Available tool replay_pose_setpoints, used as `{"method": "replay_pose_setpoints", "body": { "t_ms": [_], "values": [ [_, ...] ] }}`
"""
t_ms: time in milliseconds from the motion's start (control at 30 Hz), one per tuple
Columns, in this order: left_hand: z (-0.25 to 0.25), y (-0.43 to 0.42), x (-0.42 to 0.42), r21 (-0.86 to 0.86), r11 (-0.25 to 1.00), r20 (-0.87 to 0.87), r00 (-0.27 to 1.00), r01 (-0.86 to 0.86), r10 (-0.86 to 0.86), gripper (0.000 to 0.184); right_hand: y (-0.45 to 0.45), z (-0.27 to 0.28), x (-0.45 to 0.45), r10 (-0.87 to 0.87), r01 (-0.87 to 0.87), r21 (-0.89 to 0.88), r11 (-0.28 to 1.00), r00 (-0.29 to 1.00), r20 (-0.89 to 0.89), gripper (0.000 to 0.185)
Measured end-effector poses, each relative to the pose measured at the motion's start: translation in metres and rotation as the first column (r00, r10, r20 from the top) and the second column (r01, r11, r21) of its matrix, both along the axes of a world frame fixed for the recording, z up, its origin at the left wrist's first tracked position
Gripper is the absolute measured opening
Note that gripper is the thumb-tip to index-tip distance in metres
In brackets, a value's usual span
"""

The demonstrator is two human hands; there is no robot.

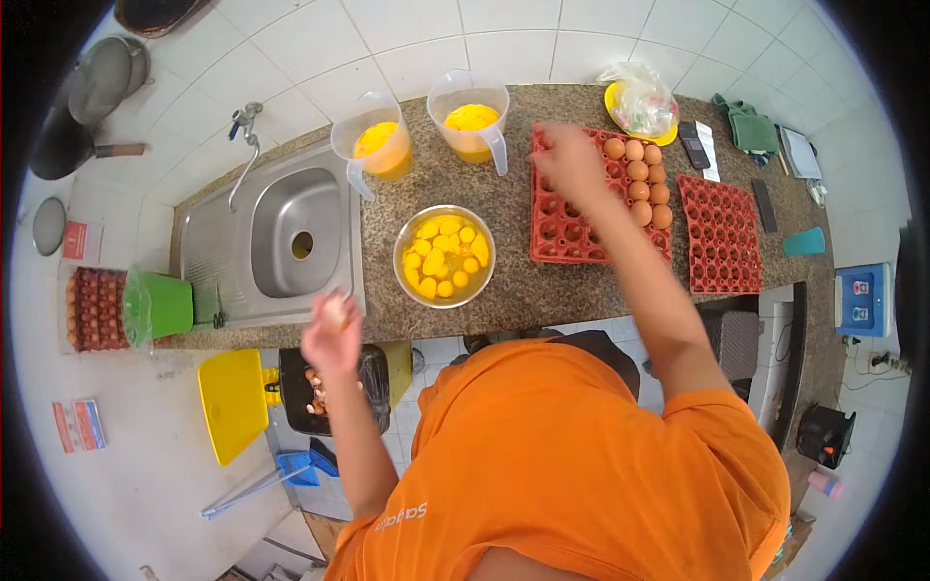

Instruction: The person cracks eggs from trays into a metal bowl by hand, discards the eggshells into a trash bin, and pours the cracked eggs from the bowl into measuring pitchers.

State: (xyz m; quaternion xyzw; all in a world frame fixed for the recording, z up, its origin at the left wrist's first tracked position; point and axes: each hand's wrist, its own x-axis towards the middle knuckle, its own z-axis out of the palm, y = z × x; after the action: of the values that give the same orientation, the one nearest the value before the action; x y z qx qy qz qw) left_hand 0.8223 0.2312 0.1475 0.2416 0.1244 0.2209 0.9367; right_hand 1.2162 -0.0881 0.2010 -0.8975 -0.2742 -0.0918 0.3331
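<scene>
My left hand [332, 331] is closed around a piece of eggshell [337, 312], over the counter's front edge by the sink. At the right, my right hand [570, 160] is over the upper left of a red egg tray [572, 254]; its fingers are blurred, and whether they hold anything is hidden. Brown eggs [637, 170] fill the right columns of that tray. Between my hands, a steel bowl [400, 281] holds many yolks. Behind it stand two clear jugs [341, 136] with yellow egg inside.
The steel sink [262, 247] lies at the left. An open bin [373, 387] with shells is below the counter's edge. Another red tray [722, 232], a phone-like device [694, 145] and a yellow plate [612, 97] are at the right. Stacked trays [95, 310] stand far left.
</scene>
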Motion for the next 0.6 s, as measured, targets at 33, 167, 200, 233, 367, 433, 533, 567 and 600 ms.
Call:
{"method": "replay_pose_setpoints", "body": {
  "t_ms": [33,167,200,233,367,433,533,567,600],
  "values": [
    [-0.002,0.014,-0.039,0.120,0.986,-0.084,0.989,-0.114,0.124,0.045,-0.027,-0.005,0.028,-0.124,0.139,-0.136,0.981,0.986,0.116,0.030],
    [-0.065,0.078,-0.177,0.747,0.642,-0.595,0.603,0.171,0.532,0.050,-0.087,-0.015,0.104,-0.160,0.092,-0.719,0.689,0.987,-0.027,0.026],
    [-0.095,0.090,-0.198,0.851,0.453,-0.526,0.450,0.267,0.722,0.050,-0.089,-0.018,0.109,-0.137,0.085,-0.726,0.682,0.991,-0.012,0.024],
    [-0.108,0.099,-0.206,0.884,0.252,-0.384,0.304,0.394,0.872,0.050,-0.093,-0.023,0.115,-0.118,0.084,-0.730,0.678,0.993,0.005,0.022],
    [-0.055,0.030,-0.100,0.940,0.330,-0.330,0.502,0.092,0.800,0.036,-0.080,0.031,0.082,-0.143,0.021,-0.636,0.772,0.980,-0.141,0.024],
    [-0.019,-0.026,-0.020,0.804,0.580,-0.485,0.710,0.131,0.511,0.042,-0.057,0.050,0.036,0.251,-0.351,-0.370,0.860,0.923,-0.293,0.042],
    [0.006,-0.106,0.082,0.327,0.835,-0.224,0.895,0.442,-0.386,0.069,0.002,0.048,-0.040,0.662,-0.752,-0.160,0.639,0.644,-0.382,0.045],
    [0.002,-0.124,0.106,0.237,0.843,-0.227,0.871,0.484,-0.436,0.062,0.018,0.047,-0.065,0.708,-0.815,-0.156,0.559,0.566,-0.422,0.047],
    [0.000,-0.133,0.123,0.146,0.840,-0.222,0.844,0.523,-0.487,0.055,0.027,0.027,-0.085,0.758,-0.821,-0.115,0.559,0.562,-0.331,0.046]
  ]
}}
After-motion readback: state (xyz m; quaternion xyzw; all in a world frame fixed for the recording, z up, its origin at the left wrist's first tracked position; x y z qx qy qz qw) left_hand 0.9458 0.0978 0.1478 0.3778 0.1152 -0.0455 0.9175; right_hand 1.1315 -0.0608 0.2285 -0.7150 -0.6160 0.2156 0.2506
